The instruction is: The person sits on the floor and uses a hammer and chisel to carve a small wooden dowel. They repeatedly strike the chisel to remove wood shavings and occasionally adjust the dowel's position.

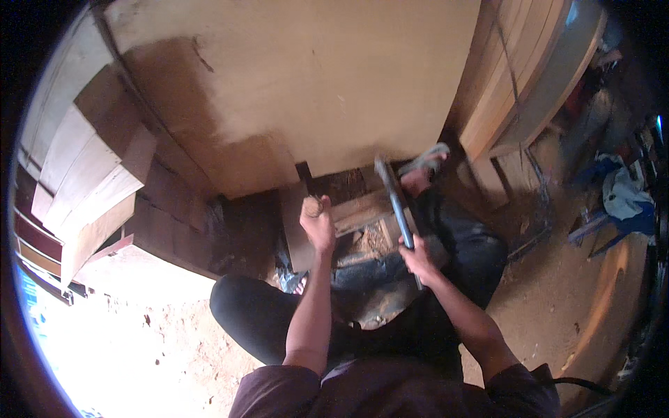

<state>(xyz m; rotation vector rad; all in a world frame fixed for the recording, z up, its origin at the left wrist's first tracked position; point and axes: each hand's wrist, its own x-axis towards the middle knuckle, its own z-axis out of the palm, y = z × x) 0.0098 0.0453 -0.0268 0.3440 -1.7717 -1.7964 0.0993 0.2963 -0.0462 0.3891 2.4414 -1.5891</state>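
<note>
My left hand is closed around a chisel, its round wooden handle end showing at the top of the fist and its dark flat blade pointing away from me. In my right hand is a hammer with a long bluish-grey shaft, gripped near its lower end. The hammer's head points away from me, to the right of the chisel and apart from it. Between and beyond my hands lies a wooden piece like a frame, with pale wood shavings in its gap. Whether the blade touches wood is unclear.
A large flat wooden panel stands just ahead. Stacked boards rise at the left, and long curved-looking planks at the right. My sandalled foot rests beyond the hammer. Blue and white cloth lies far right.
</note>
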